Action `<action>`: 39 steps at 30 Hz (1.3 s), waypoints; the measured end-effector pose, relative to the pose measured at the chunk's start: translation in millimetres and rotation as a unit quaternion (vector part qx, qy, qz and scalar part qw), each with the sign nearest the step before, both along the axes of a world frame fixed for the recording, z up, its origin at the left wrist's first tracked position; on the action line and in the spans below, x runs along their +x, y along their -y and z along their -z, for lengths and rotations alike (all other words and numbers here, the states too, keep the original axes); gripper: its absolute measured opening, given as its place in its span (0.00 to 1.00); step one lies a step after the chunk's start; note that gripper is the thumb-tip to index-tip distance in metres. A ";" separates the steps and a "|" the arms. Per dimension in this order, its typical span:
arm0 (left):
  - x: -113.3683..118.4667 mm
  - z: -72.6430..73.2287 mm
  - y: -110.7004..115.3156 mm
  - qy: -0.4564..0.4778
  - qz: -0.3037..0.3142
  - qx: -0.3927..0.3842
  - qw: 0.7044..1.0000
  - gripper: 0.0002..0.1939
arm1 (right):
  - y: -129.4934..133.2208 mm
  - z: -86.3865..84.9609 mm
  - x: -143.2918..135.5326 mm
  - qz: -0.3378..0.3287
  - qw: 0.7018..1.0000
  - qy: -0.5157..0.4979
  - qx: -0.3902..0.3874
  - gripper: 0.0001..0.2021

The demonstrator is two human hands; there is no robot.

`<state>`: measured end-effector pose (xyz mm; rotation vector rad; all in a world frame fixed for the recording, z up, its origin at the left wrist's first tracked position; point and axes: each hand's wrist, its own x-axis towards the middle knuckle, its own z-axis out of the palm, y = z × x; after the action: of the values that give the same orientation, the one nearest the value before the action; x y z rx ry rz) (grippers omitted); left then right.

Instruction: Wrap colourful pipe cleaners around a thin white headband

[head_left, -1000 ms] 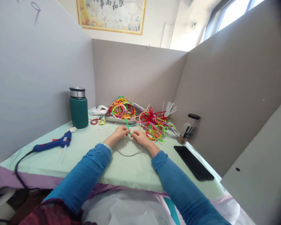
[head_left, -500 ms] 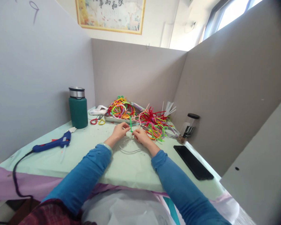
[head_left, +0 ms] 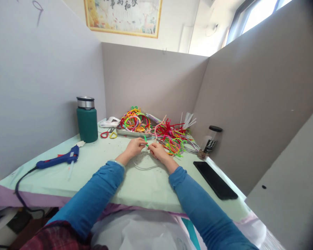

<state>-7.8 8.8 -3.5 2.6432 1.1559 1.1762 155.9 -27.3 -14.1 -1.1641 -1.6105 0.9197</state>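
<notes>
A left hand (head_left: 135, 147) and a right hand (head_left: 158, 151), nearly meeting, pinch a short green pipe cleaner (head_left: 145, 139) between them over the middle of a pale green worktop (head_left: 146, 189). Blue sleeves (head_left: 99, 189) cover both forearms. Just to the near side of the hands, a thin grey wire (head_left: 146, 169) curves across the surface. Beyond them, a metal tray (head_left: 130, 133) brims with bent, brightly coloured pipe cleaners, with a loose, tangled pile (head_left: 170, 131) of more to its right. Red and yellow tool handles (head_left: 113, 135) lie left of the tray. Farther left stand a dark green bottle (head_left: 87, 124) and, nearer, a blue glue gun (head_left: 58, 160) on its side. At right, a black phone (head_left: 215, 180) lies near a black-lidded clear jar (head_left: 208, 143). Grey partitions (head_left: 151, 78) enclose the scene.
</notes>
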 end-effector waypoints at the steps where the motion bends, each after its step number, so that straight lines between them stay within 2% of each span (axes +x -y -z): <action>1: 0.0 0.1 -0.2 0.001 0.000 0.000 1.000 0.11 | -0.1 0.1 0.0 -0.001 1.000 0.002 0.003 0.06; 7: -0.4 1.1 -2.2 0.021 0.021 0.005 1.000 0.10 | -0.6 0.9 0.7 -0.007 1.000 0.013 0.023 0.07; 15: -0.5 -3.4 1.3 0.029 0.033 -0.031 0.999 0.08 | -0.1 0.1 0.2 -0.008 0.998 0.024 0.064 0.08; 26: 1.1 -8.6 7.1 0.035 -0.007 -0.073 0.997 0.10 | 5.4 -6.3 -0.2 0.005 0.993 0.037 0.112 0.09; 31: 1.5 -12.0 11.4 0.040 0.000 -0.080 0.996 0.12 | 7.6 -9.0 -0.7 0.003 0.990 0.030 0.140 0.10; 39: 1.7 -15.8 12.7 0.106 0.018 -0.095 0.990 0.14 | 5.4 -8.8 -1.4 -0.002 0.986 0.000 0.168 0.11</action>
<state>-6.1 -3.9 12.2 2.3265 1.1158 1.2359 154.5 -32.7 -5.3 -0.9254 -1.6893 0.6189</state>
